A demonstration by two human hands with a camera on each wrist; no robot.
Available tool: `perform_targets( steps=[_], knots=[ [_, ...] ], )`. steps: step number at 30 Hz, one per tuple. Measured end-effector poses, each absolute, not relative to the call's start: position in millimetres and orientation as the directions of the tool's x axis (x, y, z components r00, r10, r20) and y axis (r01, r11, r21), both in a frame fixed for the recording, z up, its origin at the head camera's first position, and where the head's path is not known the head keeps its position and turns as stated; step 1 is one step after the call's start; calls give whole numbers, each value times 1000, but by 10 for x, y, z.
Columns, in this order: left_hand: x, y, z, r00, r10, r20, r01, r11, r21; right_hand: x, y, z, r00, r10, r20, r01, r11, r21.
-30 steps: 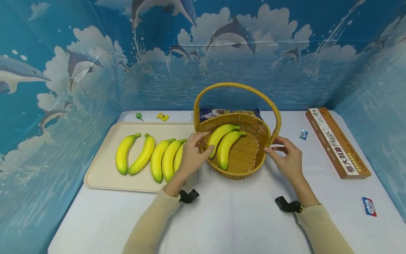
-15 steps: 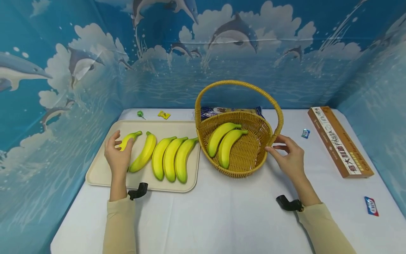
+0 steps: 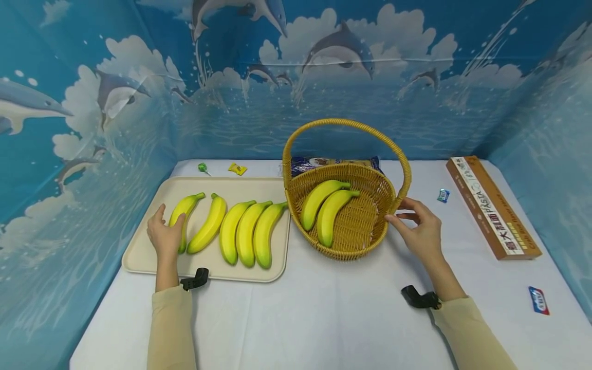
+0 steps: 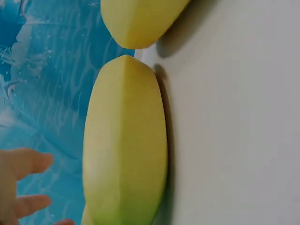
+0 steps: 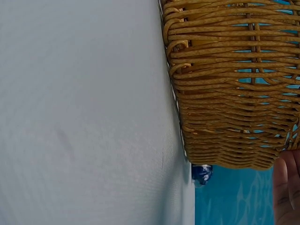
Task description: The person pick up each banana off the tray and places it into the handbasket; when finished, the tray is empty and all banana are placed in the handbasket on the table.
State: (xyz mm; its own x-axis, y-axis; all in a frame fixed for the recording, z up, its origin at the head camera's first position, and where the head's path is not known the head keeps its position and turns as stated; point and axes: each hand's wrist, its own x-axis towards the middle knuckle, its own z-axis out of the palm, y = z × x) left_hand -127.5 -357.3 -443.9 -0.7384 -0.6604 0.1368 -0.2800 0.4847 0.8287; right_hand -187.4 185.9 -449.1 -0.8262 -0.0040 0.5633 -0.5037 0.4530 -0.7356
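My left hand (image 3: 165, 234) is beside the leftmost banana (image 3: 186, 210) on a cream tray (image 3: 148, 259). Its thumb and fingers are spread apart; in the left wrist view the fingertips (image 4: 44, 161) stay clear of the banana (image 4: 124, 145). Several more bananas (image 3: 245, 231) lie in a row to the right on that tray. At the right side of a wicker basket (image 3: 356, 226), my right hand (image 3: 418, 228) holds the rim near the handle's foot between thumb and fingers. Two bananas (image 3: 335, 210) lie side by side in the basket's left half.
Behind the basket lies a dark blue packet (image 3: 307, 164). A green lollipop (image 3: 202, 168) and a yellow wrapped candy (image 3: 237, 169) sit behind the tray. To the right are a pasta box (image 3: 492, 208), a small blue candy (image 3: 443, 196) and a blue-red packet (image 3: 539, 300).
My left hand has gone from the basket's left rim to the leftmost banana on the tray, then slightly further left. My right hand has stayed on the basket.
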Motion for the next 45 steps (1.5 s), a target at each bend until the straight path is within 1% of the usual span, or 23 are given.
perform_targets(
  steps=[5, 8, 14, 20, 24, 28, 30, 32, 35, 37, 39, 42, 45],
  knots=[
    [-1290, -3672, -4549, -779, -626, 47, -335, 477, 813, -1856, 1864, -4491, -821, -8, 571, -511, 457, -728],
    [-1286, -3711, -4602, -779, -627, 16, -358, 466, 810, -1849, 1862, -4485, -820, -9, 573, -511, 462, -725],
    [-1284, -3744, -4678, -729, -684, -23, -396, 393, 830, -1851, 1866, -4487, -826, -13, 564, -504, 464, -728],
    [-1279, -3730, -4652, -686, -728, -4, -407, 378, 832, -1862, 1872, -4505, -819, -20, 573, -516, 463, -721],
    [-1272, -3677, -4551, -663, -748, 6, -395, 357, 846, -1866, 1877, -4520, -822, -21, 569, -512, 464, -723],
    [-1264, -3549, -4371, -651, -759, 14, -364, 328, 872, -1867, 1877, -4525, -822, -21, 569, -513, 461, -724],
    [-1253, -3442, -4258, -657, -753, 34, -324, 323, 889, -1866, 1874, -4520, -822, -22, 569, -513, 460, -725],
    [-1235, -3307, -4145, -672, -735, 92, -255, 346, 903, -1863, 1867, -4511, -825, -19, 564, -510, 455, -730],
    [-1183, -3057, -3984, -699, -674, 239, -95, 419, 903, -1849, 1845, -4481, -829, -13, 559, -503, 453, -736],
    [-1144, -2866, -3886, -711, -613, 345, 29, 465, 885, -1826, 1816, -4438, -830, -11, 558, -502, 453, -737],
    [-1112, -2661, -3808, -725, -541, 426, 146, 483, 863, -1793, 1783, -4375, -824, -15, 566, -509, 459, -729],
    [-1092, -2320, -3728, -765, -425, 483, 272, 467, 841, -1785, 1777, -4350, -817, -18, 577, -520, 458, -721],
    [-1121, -1962, -3692, -809, -313, 498, 337, 446, 829, -1814, 1810, -4395, -815, -18, 580, -524, 452, -722]
  ],
)
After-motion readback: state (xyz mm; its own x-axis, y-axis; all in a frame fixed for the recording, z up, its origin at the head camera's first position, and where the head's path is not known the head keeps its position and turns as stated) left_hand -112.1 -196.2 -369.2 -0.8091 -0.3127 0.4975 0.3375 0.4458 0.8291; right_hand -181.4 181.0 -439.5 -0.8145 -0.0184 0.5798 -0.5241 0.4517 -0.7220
